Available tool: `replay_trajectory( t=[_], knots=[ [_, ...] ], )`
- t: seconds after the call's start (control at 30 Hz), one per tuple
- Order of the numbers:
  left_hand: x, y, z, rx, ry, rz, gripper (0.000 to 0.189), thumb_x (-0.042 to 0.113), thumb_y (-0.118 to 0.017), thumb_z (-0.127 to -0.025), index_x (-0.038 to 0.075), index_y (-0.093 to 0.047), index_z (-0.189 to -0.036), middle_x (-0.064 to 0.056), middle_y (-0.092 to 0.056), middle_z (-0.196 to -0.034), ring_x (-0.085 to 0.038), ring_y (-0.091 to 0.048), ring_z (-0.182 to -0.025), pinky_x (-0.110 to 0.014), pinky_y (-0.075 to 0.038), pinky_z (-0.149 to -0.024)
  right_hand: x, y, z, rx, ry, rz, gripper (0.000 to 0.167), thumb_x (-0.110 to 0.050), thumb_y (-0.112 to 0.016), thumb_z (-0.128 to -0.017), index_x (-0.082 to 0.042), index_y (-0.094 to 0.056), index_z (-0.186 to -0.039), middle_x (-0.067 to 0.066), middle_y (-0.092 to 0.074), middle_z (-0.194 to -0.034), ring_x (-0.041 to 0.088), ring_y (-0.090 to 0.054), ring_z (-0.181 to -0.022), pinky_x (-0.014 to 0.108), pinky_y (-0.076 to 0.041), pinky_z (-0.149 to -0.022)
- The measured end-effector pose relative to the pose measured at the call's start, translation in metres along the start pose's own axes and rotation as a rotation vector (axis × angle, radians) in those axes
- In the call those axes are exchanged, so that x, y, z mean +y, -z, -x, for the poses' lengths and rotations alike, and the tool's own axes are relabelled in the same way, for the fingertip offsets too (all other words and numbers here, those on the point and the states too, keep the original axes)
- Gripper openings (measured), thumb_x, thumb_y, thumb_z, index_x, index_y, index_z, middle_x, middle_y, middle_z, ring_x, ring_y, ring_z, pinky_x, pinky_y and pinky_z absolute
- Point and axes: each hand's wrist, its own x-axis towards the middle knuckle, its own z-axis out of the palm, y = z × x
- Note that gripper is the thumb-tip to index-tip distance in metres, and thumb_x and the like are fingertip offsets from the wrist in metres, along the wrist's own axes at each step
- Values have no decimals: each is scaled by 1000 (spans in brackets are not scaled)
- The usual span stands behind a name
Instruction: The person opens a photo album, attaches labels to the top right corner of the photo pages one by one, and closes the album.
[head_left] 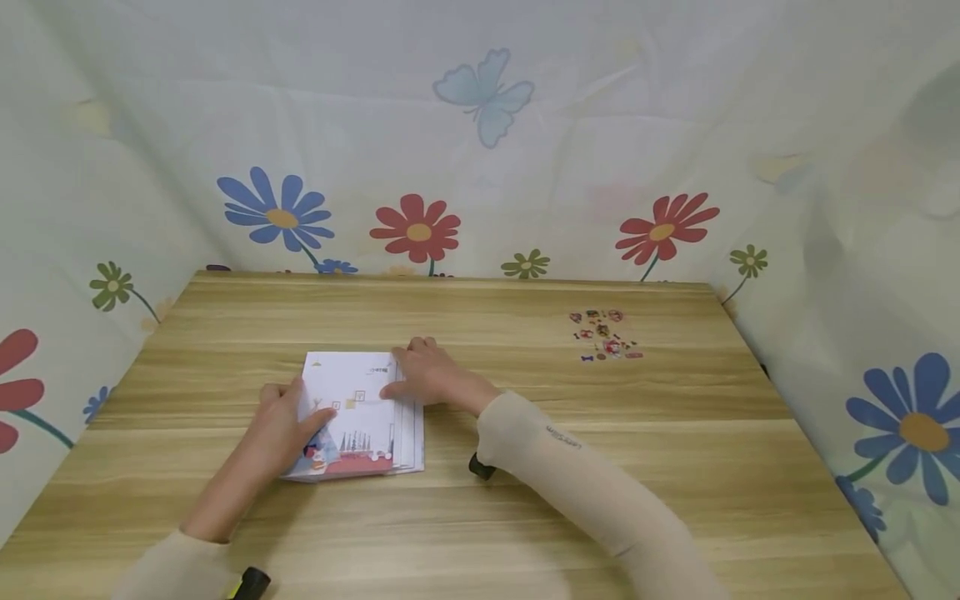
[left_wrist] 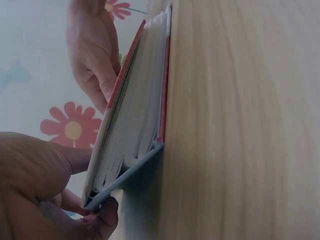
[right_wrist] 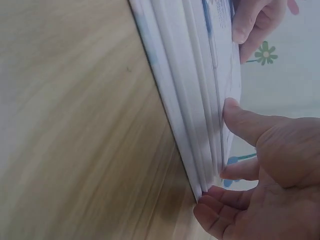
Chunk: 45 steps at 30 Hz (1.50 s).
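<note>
A thick hardcover book (head_left: 372, 380) with a white, illustrated cover lies on the wooden table. Along its left side my left hand (head_left: 273, 429) grips the spine, thumb on the cover; the left wrist view has the fingers of that hand (left_wrist: 35, 175) curled round the spine edge. My right hand (head_left: 431, 379) holds the far right corner, its thumb over the cover. From the right wrist, the thumb of the right hand (right_wrist: 280, 165) lies on the cover side and its fingertips touch the stepped page edges (right_wrist: 185, 75). The book's underside is hidden.
A clear sheet of small colourful stickers (head_left: 606, 336) lies at the back right of the table (head_left: 675, 467). Behind and beside the table hangs a pale curtain (head_left: 360, 100) printed with flowers and a butterfly.
</note>
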Motion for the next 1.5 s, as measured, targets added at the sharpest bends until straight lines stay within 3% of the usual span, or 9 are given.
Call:
replay_trajectory(
  t=[0.23,0.7,1.1,1.5],
  knots=[
    [14,-11,0,7,-32,9,83,26,-64,-104,-25,-17,-150,-43,-30,-133,-46,-46,-113,-61,-44,-97,16,1,7,-11,4,-17,78,-50,-66,-99,-5,-41,-158,18,-45,-154,29,-40,-141,38,-35,-118],
    [48,-30,-8,-11,-8,30,84,29,-66,-103,-20,-21,-153,-37,-34,-140,-42,-47,-117,-56,-47,-99,51,10,29,-5,-51,-75,79,-48,-70,-97,-3,-44,-156,20,-44,-156,32,-39,-144,42,-35,-119],
    [74,-48,-12,-15,-56,55,84,27,-68,-102,-20,-22,-153,-38,-34,-143,-45,-48,-124,-57,-45,-104,80,17,51,-25,-66,-84,77,-47,-70,-97,-3,-44,-156,22,-44,-155,33,-41,-142,44,-35,-119],
    [94,-67,-16,-19,-74,82,86,26,-72,-100,-18,-22,-155,-36,-35,-143,-41,-52,-116,-53,-48,-100,99,20,74,-8,-109,-121,79,-43,-73,-96,-1,-43,-156,23,-45,-154,35,-43,-141,46,-37,-118]
  ],
)
